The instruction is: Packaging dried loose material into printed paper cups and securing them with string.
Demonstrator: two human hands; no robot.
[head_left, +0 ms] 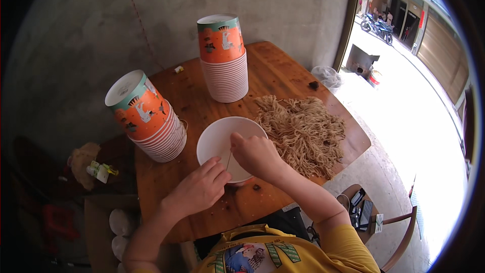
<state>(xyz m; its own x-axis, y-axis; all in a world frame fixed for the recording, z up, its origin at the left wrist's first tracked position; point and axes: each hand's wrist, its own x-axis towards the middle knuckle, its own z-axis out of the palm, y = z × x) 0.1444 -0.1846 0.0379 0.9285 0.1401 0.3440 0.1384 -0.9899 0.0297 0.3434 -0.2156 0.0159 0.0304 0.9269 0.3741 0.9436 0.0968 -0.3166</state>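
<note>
A white paper bowl [217, 139] stands upright on the wooden table [273, 71], in front of me. My left hand [199, 188] rests at the bowl's near rim, fingers curled, pinching a thin noodle strand [229, 162]. My right hand [256, 155] hovers over the bowl's right side, its fingertips pinched on the same strand. A heap of brown dry noodles [303, 129] lies on the table just right of the bowl.
Two stacks of upturned orange paper bowls stand on the table: one leaning at the left [149, 116], one upright at the back [224, 58]. A wooden chair [399, 227] with small items is at the lower right. An open doorway leads to a bright street.
</note>
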